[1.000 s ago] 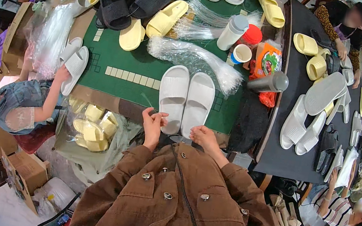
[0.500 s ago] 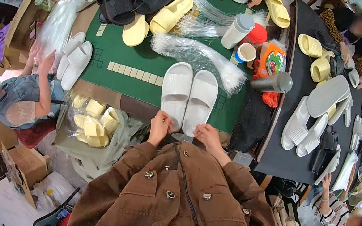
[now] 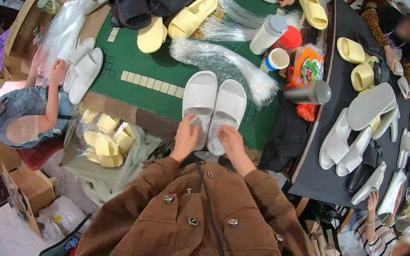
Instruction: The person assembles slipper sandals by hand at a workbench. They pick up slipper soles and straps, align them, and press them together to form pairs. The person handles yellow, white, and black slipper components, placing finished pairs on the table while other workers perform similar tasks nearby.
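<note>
Resting on the heel ends of a pair of white slippers (image 3: pixel 213 109), both hands work at the near edge of the green mat (image 3: pixel 134 62). Left hand (image 3: pixel 185 137) lies over the heel of the left slipper, fingers bent down onto it, approx. a loose grip; whether thumb is under the sole, cannot tell. Right hand (image 3: pixel 229 138) sits at the heel of the right slipper, fingers curled at its rear edge; a full pinch vs. mere contact, cannot tell.

Pair lies flat, soles down, side by side & touching, toes pointing away from the person, heels just at the mat's near edge.

Handling, judged: moulded foam type, so light, soft & springy; will flex if held by one end only. Ribbed top should give fair grip, not slippery. Not fragile. Best hold: heel rim or the strap arch, thumb on top, fingers beneath.

Surroundings: bundle of clear plastic ties (image 3: pixel 221 63) lies just beyond the toes. Grey flask (image 3: pixel 308 93) lies on its side to the right, near a white cup (image 3: pixel 278 59). Yellow slippers (image 3: pixel 194 15) & black ones (image 3: pixel 155 3) sit at the far side. More white slippers on the dark table (image 3: pixel 317 168) to the right. Another person in a denim top (image 3: pixel 29 109) sits at the left, apart from this pair.
</note>
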